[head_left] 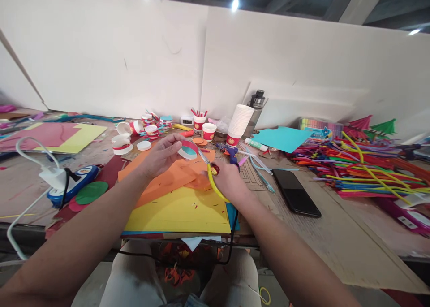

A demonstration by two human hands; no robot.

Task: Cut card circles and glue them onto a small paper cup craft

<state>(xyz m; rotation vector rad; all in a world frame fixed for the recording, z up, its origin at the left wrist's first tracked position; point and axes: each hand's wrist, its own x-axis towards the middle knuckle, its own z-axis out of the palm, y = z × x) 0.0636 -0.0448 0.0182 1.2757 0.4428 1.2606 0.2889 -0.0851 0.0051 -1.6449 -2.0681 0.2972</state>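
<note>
My left hand [164, 155] pinches the edge of a short cut paper cup piece [196, 149], red at the rim and white below, with teal showing inside. In my right hand [229, 180] is a pair of scissors [215, 185] with yellow handles. The blades point up and left, close against the right edge of the cup piece; whether they touch it I cannot tell. Under both hands lie orange paper [168, 181] and yellow paper [178, 210], with small scraps on them.
Cut cup pieces [121, 144] stand at back left. A cup stack [240, 121], a bottle [254, 114] and a blue glue gun [231, 153] are beyond my right hand. To the right lie a phone [295, 192] and pipe cleaners [366, 168]; a power strip [72, 186] is left.
</note>
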